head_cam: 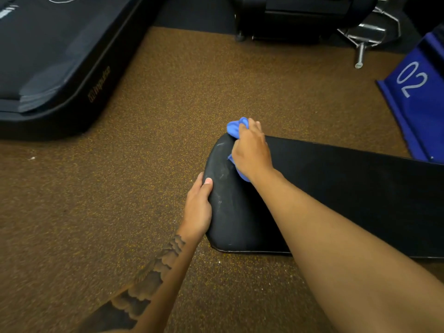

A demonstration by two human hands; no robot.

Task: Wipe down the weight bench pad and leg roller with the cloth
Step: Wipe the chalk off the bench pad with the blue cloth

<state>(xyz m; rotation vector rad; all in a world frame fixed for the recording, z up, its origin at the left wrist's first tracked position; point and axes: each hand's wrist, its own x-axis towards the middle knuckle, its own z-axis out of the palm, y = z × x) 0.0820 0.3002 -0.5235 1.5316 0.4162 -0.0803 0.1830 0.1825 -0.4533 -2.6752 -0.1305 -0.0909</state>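
The black weight bench pad (355,188) runs from the right edge toward the middle and ends in a rounded, scuffed end (225,205). My right hand (252,152) presses a bunched blue cloth (234,129) onto the far corner of that end; most of the cloth is hidden under the hand. My left hand (198,210) grips the near-left edge of the pad end, thumb on top. No leg roller is in view.
Brown speckled rubber floor (120,200) surrounds the bench. A black treadmill deck (48,68) lies at the upper left. Black equipment (288,18) and a chrome bar (360,51) stand at the back. A blue mat marked 02 (418,92) is at the right.
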